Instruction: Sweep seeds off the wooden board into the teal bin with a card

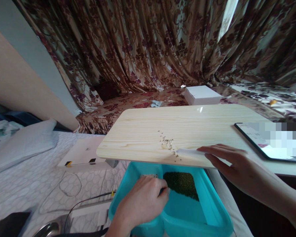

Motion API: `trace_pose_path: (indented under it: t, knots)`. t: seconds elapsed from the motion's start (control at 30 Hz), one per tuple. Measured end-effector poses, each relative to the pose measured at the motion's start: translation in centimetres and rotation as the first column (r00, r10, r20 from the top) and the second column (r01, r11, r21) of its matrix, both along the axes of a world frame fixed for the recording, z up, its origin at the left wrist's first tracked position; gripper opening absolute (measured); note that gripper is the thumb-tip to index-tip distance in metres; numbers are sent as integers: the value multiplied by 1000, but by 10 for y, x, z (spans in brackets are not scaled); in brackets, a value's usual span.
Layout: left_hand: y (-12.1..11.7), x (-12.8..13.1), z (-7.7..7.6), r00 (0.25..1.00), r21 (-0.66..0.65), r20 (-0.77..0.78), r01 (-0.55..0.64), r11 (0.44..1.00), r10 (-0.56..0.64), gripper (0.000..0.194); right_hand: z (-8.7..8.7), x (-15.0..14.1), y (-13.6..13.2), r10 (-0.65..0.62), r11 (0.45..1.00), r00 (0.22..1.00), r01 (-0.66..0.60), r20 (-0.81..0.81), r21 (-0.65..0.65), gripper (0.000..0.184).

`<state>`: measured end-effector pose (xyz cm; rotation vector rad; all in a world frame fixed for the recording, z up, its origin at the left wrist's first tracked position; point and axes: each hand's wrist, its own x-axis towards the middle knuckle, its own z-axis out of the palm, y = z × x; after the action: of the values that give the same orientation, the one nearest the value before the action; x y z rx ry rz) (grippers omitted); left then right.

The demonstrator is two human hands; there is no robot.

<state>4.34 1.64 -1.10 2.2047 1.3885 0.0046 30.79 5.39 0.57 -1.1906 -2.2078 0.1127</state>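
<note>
Grains [167, 143] lie scattered on wood-look tabletop [138, 125], ctr of frame; R hand [236, 164], mid-right, pinches translucent strip [189, 152], tip by them. L hand [143, 200], bottom ctr, fingers curled closed, is over teal bin's [213, 194] left compartment; can't tell if it grips anything.

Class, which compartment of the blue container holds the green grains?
The right compartment, with green grains heaped at its far end; the left one, under the left hand, shows pale grains.
</note>
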Motion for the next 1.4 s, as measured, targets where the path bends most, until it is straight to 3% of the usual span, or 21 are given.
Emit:
trace_pose_path:
  t: [0.63,1.0,1.4]
  knots:
    - [2,-3,1,1000,-2,21,-3,1000,3,33,-3,-4,0,77,997,997,-77,30,-11,29]
    - [2,-5,-5,998,3,63,-21,1000,21,31,2,2,-9,14,999,999,-16,43,47,28]
    - [2,-6,-6,997,-11,72,-34,999,35,30,-5,-9,-5,56,998,998,-56,2,9,27]
